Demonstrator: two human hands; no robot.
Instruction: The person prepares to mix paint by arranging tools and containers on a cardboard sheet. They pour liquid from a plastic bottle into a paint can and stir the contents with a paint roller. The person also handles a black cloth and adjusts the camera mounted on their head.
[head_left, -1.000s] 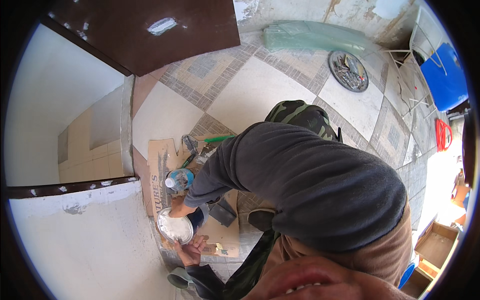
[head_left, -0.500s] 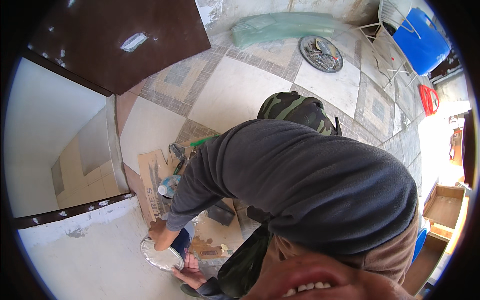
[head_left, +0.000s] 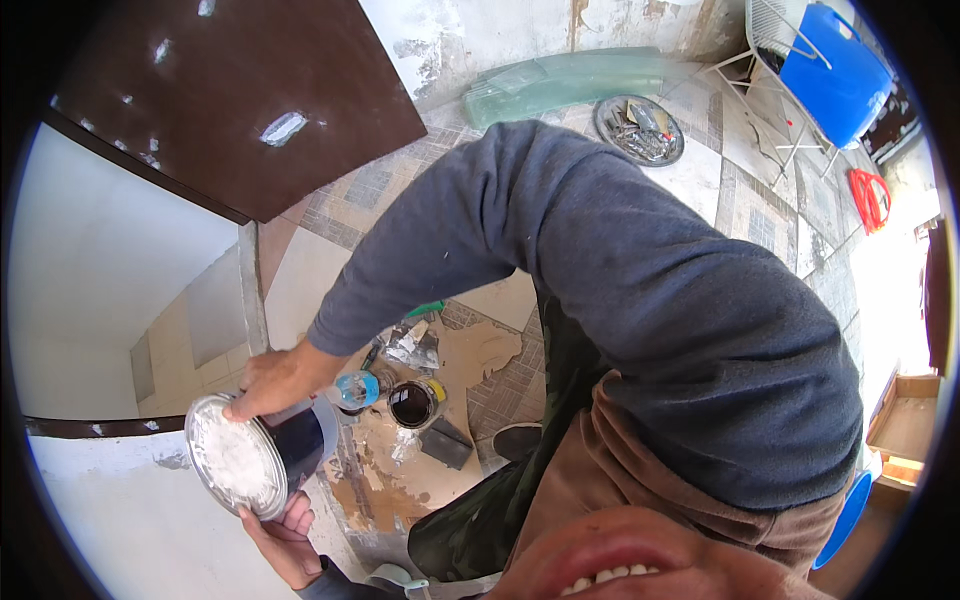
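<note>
You have the pail (head_left: pixel 262 455) in hand, at the left beside the cardboard (head_left: pixel 375 490), tipped on its side and not set down; its white-smeared end looks closed. The dark can (head_left: pixel 410 405) stands open on the cardboard, right of it. Your right hand (head_left: pixel 275 380) clamps the far rim, its arm arched across; your left hand (head_left: pixel 285 540) pinches the near rim, thumb on the end, fingers curled along the side.

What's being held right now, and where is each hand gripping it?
A dark-labelled can: the right hand grips its upper side, thumb over the rim; the left hand holds the lower rim and side.
</note>
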